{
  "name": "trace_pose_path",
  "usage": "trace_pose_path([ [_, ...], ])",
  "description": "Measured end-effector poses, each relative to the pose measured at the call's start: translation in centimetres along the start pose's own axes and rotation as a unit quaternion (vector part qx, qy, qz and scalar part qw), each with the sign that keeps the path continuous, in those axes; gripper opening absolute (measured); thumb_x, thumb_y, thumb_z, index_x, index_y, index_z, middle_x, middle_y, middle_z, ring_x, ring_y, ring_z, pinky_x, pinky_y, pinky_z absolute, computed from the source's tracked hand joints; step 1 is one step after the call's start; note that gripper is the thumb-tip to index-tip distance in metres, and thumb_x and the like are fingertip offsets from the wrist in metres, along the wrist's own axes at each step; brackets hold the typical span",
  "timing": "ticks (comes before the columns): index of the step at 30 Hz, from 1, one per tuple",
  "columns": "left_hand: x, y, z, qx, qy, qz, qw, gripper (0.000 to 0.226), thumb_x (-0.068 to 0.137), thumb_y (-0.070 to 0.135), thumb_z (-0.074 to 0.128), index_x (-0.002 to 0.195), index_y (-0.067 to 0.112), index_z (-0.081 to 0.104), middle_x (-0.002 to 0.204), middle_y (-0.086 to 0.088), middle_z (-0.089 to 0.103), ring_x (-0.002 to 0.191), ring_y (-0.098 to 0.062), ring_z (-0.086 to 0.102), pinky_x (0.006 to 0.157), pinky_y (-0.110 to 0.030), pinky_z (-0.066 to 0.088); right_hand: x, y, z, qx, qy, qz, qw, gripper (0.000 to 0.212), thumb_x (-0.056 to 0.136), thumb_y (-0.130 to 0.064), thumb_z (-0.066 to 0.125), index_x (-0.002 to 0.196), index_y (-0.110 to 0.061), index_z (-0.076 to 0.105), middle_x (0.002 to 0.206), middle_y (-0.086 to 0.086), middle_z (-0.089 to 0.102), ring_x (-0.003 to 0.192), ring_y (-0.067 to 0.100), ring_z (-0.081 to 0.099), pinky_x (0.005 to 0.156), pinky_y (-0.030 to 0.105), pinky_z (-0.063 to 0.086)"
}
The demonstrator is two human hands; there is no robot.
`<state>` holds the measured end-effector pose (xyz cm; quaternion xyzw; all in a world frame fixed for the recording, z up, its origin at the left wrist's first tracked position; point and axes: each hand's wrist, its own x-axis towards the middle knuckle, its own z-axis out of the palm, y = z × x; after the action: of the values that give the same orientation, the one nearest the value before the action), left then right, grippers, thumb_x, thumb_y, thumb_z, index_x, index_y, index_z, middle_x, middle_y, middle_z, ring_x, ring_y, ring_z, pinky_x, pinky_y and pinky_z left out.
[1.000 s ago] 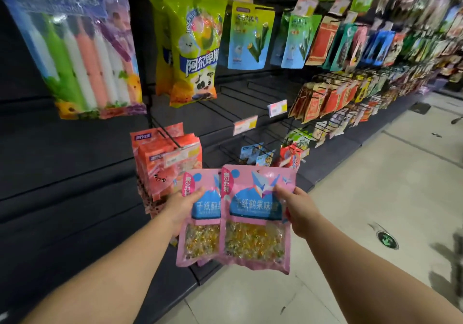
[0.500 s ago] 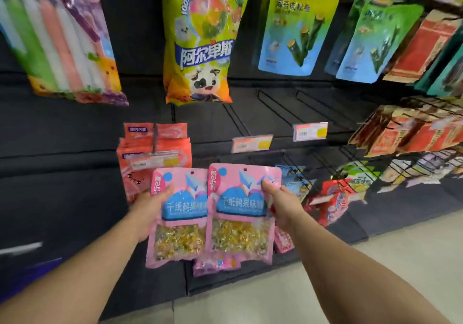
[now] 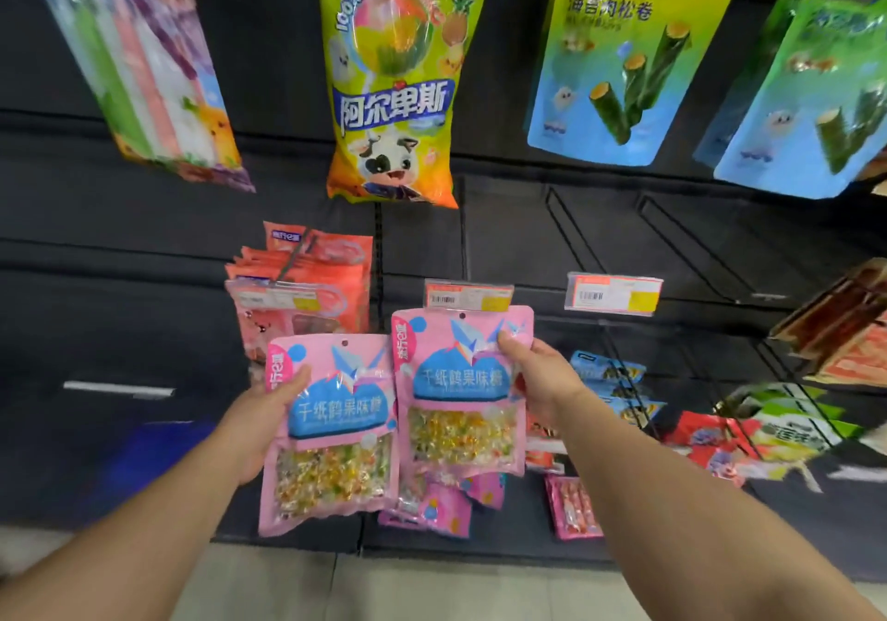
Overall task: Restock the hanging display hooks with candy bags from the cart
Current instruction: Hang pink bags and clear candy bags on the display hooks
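Observation:
I hold two pink candy bags with blue labels and clear windows of coloured sweets. My left hand [image 3: 261,421] grips the left bag [image 3: 331,433] by its left edge, thumb on the front. My right hand [image 3: 535,380] grips the right bag [image 3: 461,390] by its upper right edge. The right bag's top hole sits just below a price tag [image 3: 468,295] at the tip of a display hook. The hook itself is hidden behind the bag. The cart is out of view.
Orange bags [image 3: 300,279] hang left of the hook. An empty wire hook with a tag [image 3: 613,294] juts out to the right. A yellow-green lollipop bag [image 3: 398,87] and blue seaweed-roll bags [image 3: 619,68] hang above. More pink bags [image 3: 444,500] hang below. Pale floor tiles [image 3: 408,587] lie underfoot.
The view swung to face the dark display wall and came closer. Both hands rose with the bags; the right bag moved up to the price tag, while the left bag stays lower.

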<state>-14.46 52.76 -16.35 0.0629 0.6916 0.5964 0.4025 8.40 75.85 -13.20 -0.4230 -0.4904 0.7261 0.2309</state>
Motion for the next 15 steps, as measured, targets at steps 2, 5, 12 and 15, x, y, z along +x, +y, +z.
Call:
trace_pose_path([
  [2,-0.2,0.1,0.1,-0.009,0.01,0.0,1.0,0.038,0.091,0.038,0.068,0.119,0.013,0.066,0.108,-0.01,0.076,0.098,-0.029,0.073,0.088,-0.051,0.056,0.2,-0.7,0.0,0.014,-0.021,-0.001,1.0,0.026,0.093,-0.025,0.066,0.109,-0.005,0.062,0.091,0.014,0.077,0.076,0.027,0.075,0.065,0.04,0.061],
  [5,-0.3,0.7,0.4,-0.025,0.018,-0.001,1.0,0.037,0.091,0.035,0.068,0.12,0.011,0.066,0.108,-0.012,0.076,0.096,-0.027,0.073,0.076,-0.039,0.058,0.8,-1.5,-0.3,0.021,-0.031,-0.02,0.999,0.035,0.091,-0.025,0.067,0.117,-0.002,0.061,0.098,0.016,0.076,0.083,0.029,0.074,0.075,0.043,0.06],
  [12,-0.4,1.4,1.4,-0.041,0.013,0.004,0.999,0.037,0.093,0.032,0.065,0.123,0.011,0.063,0.11,-0.011,0.075,0.099,-0.028,0.072,0.073,-0.039,0.057,1.5,-3.3,0.5,0.002,0.004,-0.031,0.999,0.02,0.092,-0.027,0.067,0.103,-0.011,0.066,0.088,0.009,0.078,0.08,0.024,0.075,0.078,0.043,0.058],
  [15,0.1,1.2,1.4,-0.035,0.016,-0.004,0.999,0.037,0.092,0.035,0.066,0.121,0.013,0.064,0.11,-0.01,0.075,0.099,-0.028,0.072,0.076,-0.041,0.057,1.7,-3.5,1.1,-0.012,0.032,-0.044,0.998,0.013,0.092,-0.027,0.067,0.095,-0.015,0.066,0.09,0.007,0.077,0.081,0.023,0.074,0.073,0.038,0.059],
])
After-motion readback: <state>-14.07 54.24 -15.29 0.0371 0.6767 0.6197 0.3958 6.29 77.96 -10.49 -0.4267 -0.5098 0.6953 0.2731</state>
